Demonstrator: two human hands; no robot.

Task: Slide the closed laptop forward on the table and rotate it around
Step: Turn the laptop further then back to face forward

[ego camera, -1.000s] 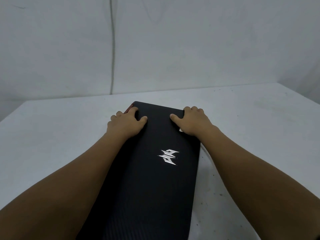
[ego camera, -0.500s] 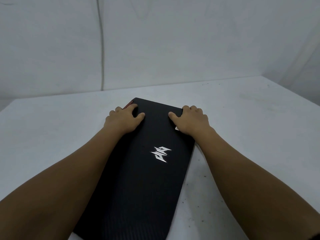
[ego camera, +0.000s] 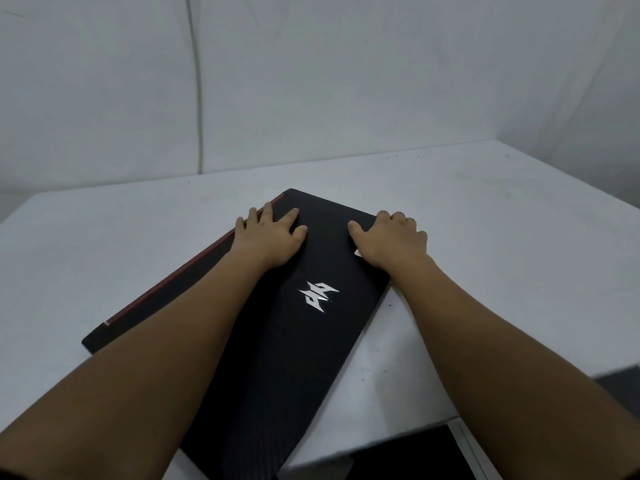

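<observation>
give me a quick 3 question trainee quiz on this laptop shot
1. True or false: the black closed laptop lies square to the white table edge.
2. Which hand curls its fingers over the laptop's far right corner? A) left hand B) right hand
3. Fill in: the strip along the laptop's left edge is ____.

Key:
1. False; it sits at an angle.
2. B; the left hand lies flat on the lid by the left edge.
3. Red.
</observation>
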